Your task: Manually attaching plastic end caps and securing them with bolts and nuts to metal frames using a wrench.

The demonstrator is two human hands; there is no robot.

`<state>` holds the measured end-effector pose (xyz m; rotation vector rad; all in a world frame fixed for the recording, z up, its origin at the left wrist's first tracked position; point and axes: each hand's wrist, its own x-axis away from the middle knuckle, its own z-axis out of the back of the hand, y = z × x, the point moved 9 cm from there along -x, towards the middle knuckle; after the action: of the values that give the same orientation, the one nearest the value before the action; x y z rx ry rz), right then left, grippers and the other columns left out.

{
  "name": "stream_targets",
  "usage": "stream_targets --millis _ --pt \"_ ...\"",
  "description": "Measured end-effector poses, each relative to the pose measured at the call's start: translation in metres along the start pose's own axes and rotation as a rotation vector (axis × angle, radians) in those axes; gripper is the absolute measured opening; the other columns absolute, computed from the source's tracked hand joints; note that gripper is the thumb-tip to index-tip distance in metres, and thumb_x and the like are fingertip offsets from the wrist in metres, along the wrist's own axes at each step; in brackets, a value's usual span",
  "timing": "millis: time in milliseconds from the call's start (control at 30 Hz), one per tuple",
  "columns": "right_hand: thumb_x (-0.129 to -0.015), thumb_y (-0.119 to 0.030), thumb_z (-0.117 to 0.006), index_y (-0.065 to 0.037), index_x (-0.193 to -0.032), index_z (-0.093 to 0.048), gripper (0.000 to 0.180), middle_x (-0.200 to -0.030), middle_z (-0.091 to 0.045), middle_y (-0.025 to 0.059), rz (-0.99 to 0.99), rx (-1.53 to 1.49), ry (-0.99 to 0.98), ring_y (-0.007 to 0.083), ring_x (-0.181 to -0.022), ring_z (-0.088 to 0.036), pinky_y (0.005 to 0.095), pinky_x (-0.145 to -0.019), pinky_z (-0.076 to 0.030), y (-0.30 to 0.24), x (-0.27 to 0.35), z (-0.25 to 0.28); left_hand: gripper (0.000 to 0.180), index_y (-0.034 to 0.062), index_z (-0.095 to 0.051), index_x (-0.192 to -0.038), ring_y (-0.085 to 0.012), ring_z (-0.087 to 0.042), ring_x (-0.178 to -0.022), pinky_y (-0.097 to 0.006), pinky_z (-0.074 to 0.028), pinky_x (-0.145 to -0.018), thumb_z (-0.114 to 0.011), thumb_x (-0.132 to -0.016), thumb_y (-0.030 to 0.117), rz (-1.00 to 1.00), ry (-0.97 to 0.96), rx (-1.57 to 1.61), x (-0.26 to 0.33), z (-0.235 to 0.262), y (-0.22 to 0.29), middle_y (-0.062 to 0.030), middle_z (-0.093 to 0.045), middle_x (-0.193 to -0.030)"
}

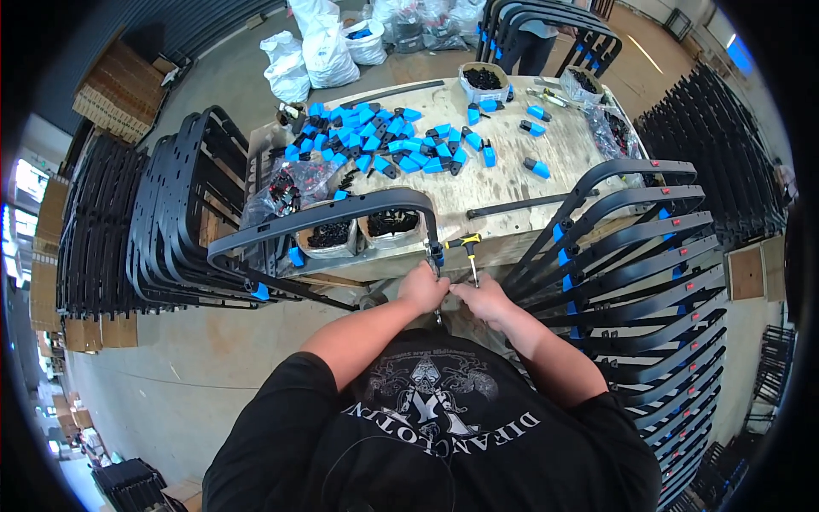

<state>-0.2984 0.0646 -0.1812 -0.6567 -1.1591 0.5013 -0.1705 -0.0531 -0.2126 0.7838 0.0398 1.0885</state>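
A black bent metal frame (333,213) stands in front of me at the near side of the workbench. Its right leg runs down to my left hand (422,288), which is closed around it. Close by on the right, my right hand (483,301) is closed on the shaft of a T-handle driver (465,243) with a yellow and black grip. That grip points up, above the fingers. The fingertips of both hands nearly meet, and whatever small part may lie between them is hidden.
On the wooden workbench (512,183) lies a heap of blue-and-black plastic parts (375,136). Boxes of small black pieces (331,235) stand at its edge. Rows of black frames stand left (183,213) and right (648,299). White sacks (328,51) and another person (531,47) are beyond.
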Motion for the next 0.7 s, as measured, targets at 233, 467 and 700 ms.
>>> stream_targets --millis 233,467,700 --pt "-0.088 -0.021 -0.073 0.002 -0.143 -0.038 0.069 -0.085 -0.066 0.0126 0.17 -0.222 0.232 0.021 -0.071 -0.064 0.0357 -0.068 -0.053 -0.002 -0.039 0.025 0.023 0.0001 -0.062 -0.091 -0.0212 -0.066 -0.062 -0.037 -0.051 -0.056 -0.065 -0.086 0.023 0.184 0.037 0.549 0.032 0.054 -0.021 -0.0104 -0.066 -0.068" --pt "-0.087 -0.027 -0.066 -0.001 -0.155 -0.021 0.085 -0.106 -0.069 0.0302 0.382 0.388 0.315 0.0451 -0.099 -0.068 0.0501 -0.09 -0.052 -0.058 -0.029 0.013 0.01 0.0039 -0.058 -0.093 -0.0172 -0.054 -0.055 -0.034 -0.046 -0.05 -0.06 -0.093 0.013 0.248 0.04 0.826 0.042 0.088 -0.103 -0.0045 -0.056 -0.072" --pt "-0.088 -0.032 -0.066 0.006 -0.155 -0.012 0.094 -0.114 -0.066 0.0331 0.168 0.61 0.179 0.0438 -0.109 -0.065 0.0469 -0.099 -0.051 -0.061 -0.031 -0.008 0.013 0.0046 -0.055 -0.087 -0.0177 -0.056 -0.058 -0.034 -0.047 -0.052 -0.059 -0.094 0.014 0.419 0.164 0.945 0.057 0.103 -0.178 -0.005 -0.056 -0.071"
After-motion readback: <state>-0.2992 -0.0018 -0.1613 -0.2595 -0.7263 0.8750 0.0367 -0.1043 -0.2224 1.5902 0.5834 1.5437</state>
